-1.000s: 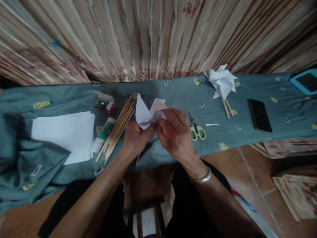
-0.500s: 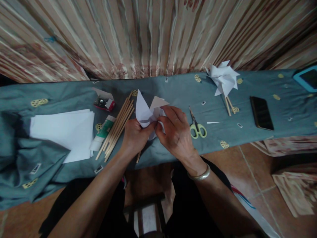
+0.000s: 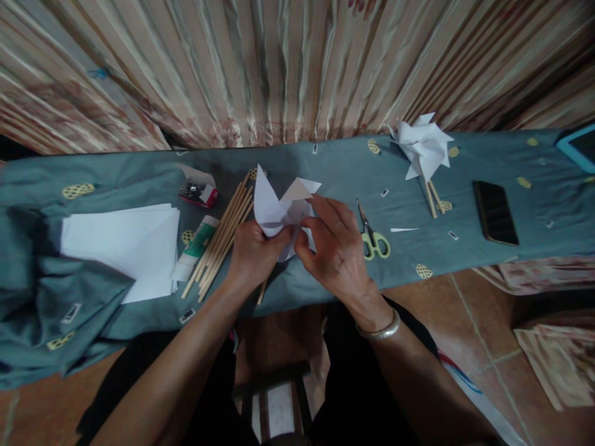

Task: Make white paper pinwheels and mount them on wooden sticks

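A white paper pinwheel point(image 3: 270, 207), partly folded with pointed flaps standing up, is held above the cloth in front of me. My left hand point(image 3: 255, 251) is closed on its lower left side, thumb pressed near the centre. From the right, my right hand point(image 3: 332, 248) pinches at the paper's middle with curled thumb and forefinger; whether anything small lies between them is hidden. One wooden stick point(image 3: 262, 291) pokes out below the paper, its upper part covered. Green-handled scissors point(image 3: 372, 238) lie just right of my right hand.
Left are a bundle of wooden sticks point(image 3: 225, 238), a green-and-white tube point(image 3: 198, 244), an open small red box point(image 3: 199, 191) and white paper sheets point(image 3: 121, 248). Right are a finished-looking pinwheel point(image 3: 424, 147) on sticks, a paper sliver point(image 3: 404, 230) and a phone point(image 3: 495, 212). A curtain point(image 3: 260, 74) hangs behind.
My right hand has shifted slightly right and down, its fingers a little further from the left thumb. The back flap of paper shows more. The left hand keeps its grip.
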`<action>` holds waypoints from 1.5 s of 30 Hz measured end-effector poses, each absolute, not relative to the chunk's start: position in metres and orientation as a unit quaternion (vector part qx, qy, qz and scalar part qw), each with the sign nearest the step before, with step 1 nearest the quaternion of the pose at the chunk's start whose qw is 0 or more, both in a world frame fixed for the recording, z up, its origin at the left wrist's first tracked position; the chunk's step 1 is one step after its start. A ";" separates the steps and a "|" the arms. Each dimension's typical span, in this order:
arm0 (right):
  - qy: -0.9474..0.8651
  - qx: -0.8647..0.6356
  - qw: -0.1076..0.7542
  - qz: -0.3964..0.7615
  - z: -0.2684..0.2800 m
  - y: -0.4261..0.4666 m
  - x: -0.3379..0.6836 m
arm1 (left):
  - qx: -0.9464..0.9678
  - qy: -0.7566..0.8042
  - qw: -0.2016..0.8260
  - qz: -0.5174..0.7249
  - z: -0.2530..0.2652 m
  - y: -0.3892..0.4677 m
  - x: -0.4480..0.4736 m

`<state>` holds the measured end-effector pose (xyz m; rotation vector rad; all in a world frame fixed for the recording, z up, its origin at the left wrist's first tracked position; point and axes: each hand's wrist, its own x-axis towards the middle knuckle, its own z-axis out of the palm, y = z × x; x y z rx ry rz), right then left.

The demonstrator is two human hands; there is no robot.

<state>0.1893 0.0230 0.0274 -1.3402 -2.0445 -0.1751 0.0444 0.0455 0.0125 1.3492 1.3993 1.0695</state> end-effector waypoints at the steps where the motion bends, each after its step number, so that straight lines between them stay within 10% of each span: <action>1: -0.784 -0.516 0.339 -0.062 0.028 0.023 0.189 | 0.545 0.566 0.444 0.430 0.013 0.045 0.044; 19: -0.753 -0.574 0.320 -0.009 0.009 0.033 0.243 | 0.408 0.522 0.557 0.501 0.020 0.050 0.039; 27: -0.473 -0.566 0.572 0.358 0.045 0.042 0.226 | 0.444 0.522 0.566 0.458 0.026 0.047 0.045; 45: -0.393 -0.500 0.530 0.560 0.053 0.046 0.206 | 0.500 0.527 0.523 0.446 0.027 0.042 0.047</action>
